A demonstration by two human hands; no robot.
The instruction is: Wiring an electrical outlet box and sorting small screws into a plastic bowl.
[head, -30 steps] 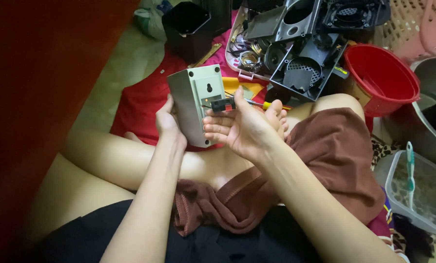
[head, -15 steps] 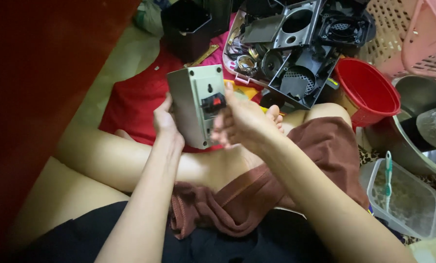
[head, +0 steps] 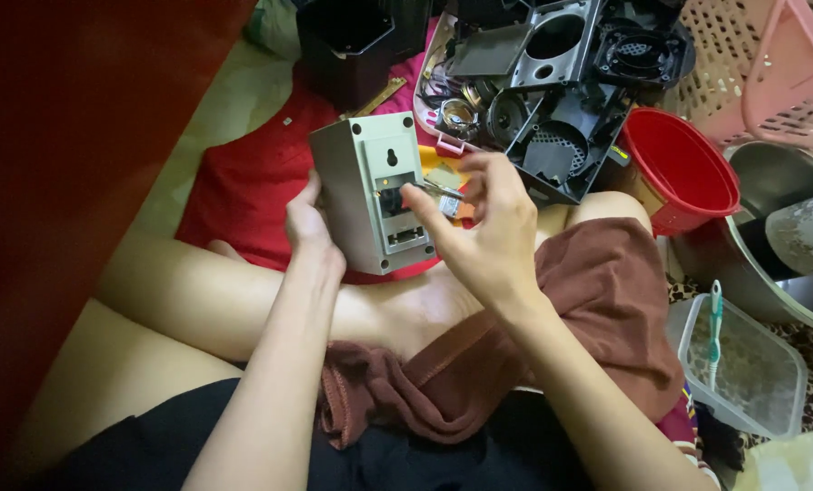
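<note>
Pale floor (head: pixel 234 109): red cloth (head: pixel 243 182), black plastic parts (head: pixel 561 100), red bowl (head: pixel 679 168), clear lidded box (head: pixel 743 364) lying on it.

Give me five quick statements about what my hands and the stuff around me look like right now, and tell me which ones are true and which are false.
1. The left hand holds the grey box housing upright. True.
2. The right hand is resting flat on the brown cloth. False: it is raised at the housing's panel, fingertips at the switch opening.
3. The red bowl lies to the right of the black plastic parts. True.
4. A toothbrush lies on the clear lidded container. True.
5. The toothbrush stands inside the red bowl. False: the bowl shows nothing inside.
</note>
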